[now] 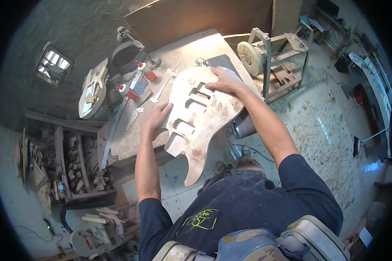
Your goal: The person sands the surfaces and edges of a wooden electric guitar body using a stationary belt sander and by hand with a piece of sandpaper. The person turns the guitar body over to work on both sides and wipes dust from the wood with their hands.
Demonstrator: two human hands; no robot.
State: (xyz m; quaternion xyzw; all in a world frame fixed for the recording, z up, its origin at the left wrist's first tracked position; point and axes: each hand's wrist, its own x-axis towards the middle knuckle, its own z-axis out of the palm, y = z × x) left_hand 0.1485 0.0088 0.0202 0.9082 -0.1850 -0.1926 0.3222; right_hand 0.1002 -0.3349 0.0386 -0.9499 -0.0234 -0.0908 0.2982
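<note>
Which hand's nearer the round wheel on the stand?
Right. The right hand grips the guitar body's upper right edge, just left of the wheel in view; the left hand is farther left, at the body's opposite edge.

Bright workbench (191, 45), dim left wall (87, 26), glare on tiled floor (311, 141), black fisheye corners

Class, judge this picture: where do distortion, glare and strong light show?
Head view: black corners, edges bowing near the rim; head view: glare streaks on the tiled floor; head view: workbench brightly lit toward its far edge, guitar body pale and clear.
</note>
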